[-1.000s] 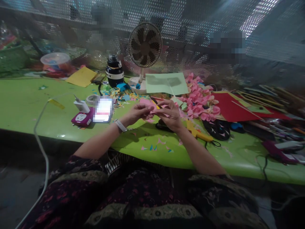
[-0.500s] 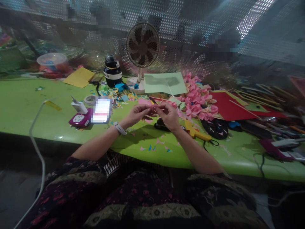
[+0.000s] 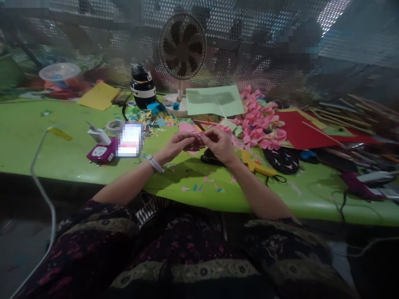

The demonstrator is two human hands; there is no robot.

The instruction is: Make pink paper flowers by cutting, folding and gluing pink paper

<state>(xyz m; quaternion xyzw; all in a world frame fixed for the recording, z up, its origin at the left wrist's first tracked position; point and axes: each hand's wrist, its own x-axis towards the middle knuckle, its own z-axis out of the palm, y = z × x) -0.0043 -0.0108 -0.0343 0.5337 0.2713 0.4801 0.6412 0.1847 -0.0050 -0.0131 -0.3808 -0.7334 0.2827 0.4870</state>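
Observation:
My left hand (image 3: pixel 183 143) and my right hand (image 3: pixel 219 144) meet fingertip to fingertip above the table's middle. Both are closed in a pinch on a small pink piece of paper (image 3: pixel 200 136), mostly hidden by the fingers. Beneath my right hand lies a dark tool (image 3: pixel 208 158), partly covered by it. A yellow glue gun (image 3: pixel 258 168) rests just right of my right wrist. Behind the hands are a flat pink paper (image 3: pixel 186 127) and a heap of folded pink paper pieces (image 3: pixel 260 124).
A fan (image 3: pixel 183 46) stands at the back beside a black bottle (image 3: pixel 142 89) and light green sheet (image 3: pixel 215 101). To the left are a lit phone (image 3: pixel 129 141) and purple power socket (image 3: pixel 101 153). Red paper (image 3: pixel 301 131) lies right. Paper scraps (image 3: pixel 199 187) dot the front.
The camera view has shifted slightly, so the table things sit a little higher in the picture. My hands stay together, with a small change in finger position around the pink piece.

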